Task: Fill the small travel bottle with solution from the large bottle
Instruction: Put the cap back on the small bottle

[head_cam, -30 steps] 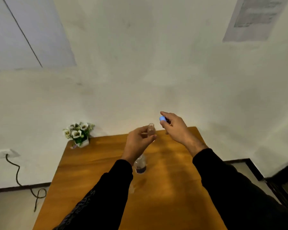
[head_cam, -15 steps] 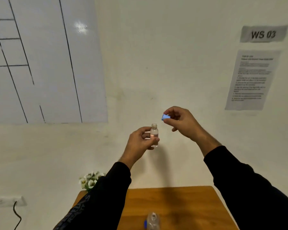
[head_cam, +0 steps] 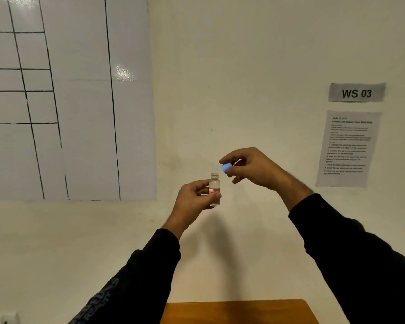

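A ruled whiteboard hangs left; a "WS 03" label tops a printed sheet; a wooden table sits below.

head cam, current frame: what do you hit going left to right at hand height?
Whiteboard → left hand → small travel bottle → blue cap → right hand → instruction sheet.

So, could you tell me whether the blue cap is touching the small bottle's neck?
Apart: the head view shows wall between blue cap and small bottle.
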